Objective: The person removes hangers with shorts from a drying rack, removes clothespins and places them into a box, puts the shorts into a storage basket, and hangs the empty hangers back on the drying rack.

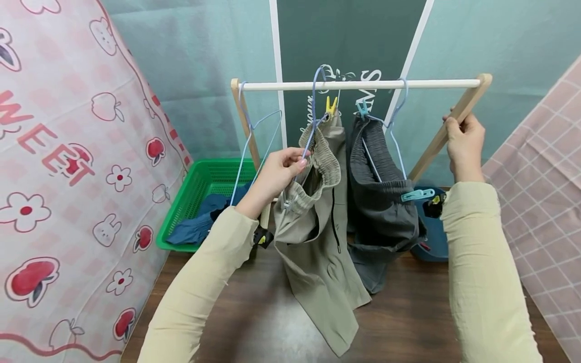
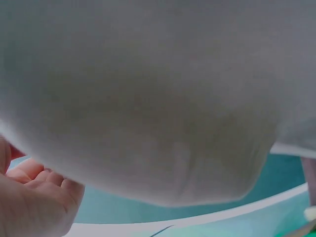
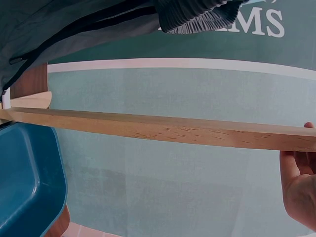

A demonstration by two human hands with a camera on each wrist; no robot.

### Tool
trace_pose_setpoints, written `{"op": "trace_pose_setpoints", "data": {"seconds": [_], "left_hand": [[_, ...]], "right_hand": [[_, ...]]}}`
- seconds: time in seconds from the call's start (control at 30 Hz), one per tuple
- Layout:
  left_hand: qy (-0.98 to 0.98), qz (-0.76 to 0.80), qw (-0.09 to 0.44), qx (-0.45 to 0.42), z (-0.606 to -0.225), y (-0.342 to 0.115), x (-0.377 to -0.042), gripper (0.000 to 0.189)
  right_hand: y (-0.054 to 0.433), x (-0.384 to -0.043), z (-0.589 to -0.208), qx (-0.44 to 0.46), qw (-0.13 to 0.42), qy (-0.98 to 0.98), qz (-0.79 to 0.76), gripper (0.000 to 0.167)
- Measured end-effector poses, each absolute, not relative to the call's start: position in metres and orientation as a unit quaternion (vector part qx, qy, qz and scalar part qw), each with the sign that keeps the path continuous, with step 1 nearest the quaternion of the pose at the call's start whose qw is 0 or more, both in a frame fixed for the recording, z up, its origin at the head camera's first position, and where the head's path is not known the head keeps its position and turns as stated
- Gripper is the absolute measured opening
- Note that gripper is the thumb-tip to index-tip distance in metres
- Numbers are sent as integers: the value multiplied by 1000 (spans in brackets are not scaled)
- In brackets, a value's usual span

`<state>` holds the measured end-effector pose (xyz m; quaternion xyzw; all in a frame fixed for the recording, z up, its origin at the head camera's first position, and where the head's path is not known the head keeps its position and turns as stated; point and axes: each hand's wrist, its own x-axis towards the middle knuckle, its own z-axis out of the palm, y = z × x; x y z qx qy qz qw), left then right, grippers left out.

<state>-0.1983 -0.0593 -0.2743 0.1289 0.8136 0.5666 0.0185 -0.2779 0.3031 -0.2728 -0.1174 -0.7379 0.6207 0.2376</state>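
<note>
My left hand (image 1: 277, 174) pinches the side of a light blue clothes hanger (image 1: 314, 103), whose hook overlaps the rail. From this hanger hang beige trousers (image 1: 336, 272), with a yellow clothespin (image 1: 331, 105) at the waistband's far end. My right hand (image 1: 467, 143) grips the wooden post (image 3: 173, 131) of the clothes rack at its right end. Dark grey trousers (image 1: 383, 217) hang beside the beige pair, clipped by a blue clothespin (image 1: 362, 108) and a light blue clothespin (image 1: 417, 195). Pale cloth covers most of the left wrist view, hiding the left fingertips.
A bare blue hanger (image 1: 245, 146) hangs at the left end of the white rail (image 1: 281, 86). Below it stands a green basket (image 1: 181, 201) holding dark blue cloth (image 1: 195, 222). A blue basin (image 3: 29, 177) sits at the right foot of the rack. Printed curtains surround the rack.
</note>
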Motion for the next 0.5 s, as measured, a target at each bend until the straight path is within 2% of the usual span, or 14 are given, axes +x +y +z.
{"op": "trace_pose_setpoints", "data": {"seconds": [0.3, 0.5], "left_hand": [[859, 498, -3, 116, -272, -79, -190, 33], [877, 474, -12, 85, -284, -90, -188, 35]], "right_hand": [[303, -277, -272, -115, 241, -730, 630, 28], [302, -278, -272, -114, 240, -740, 618, 28]]}}
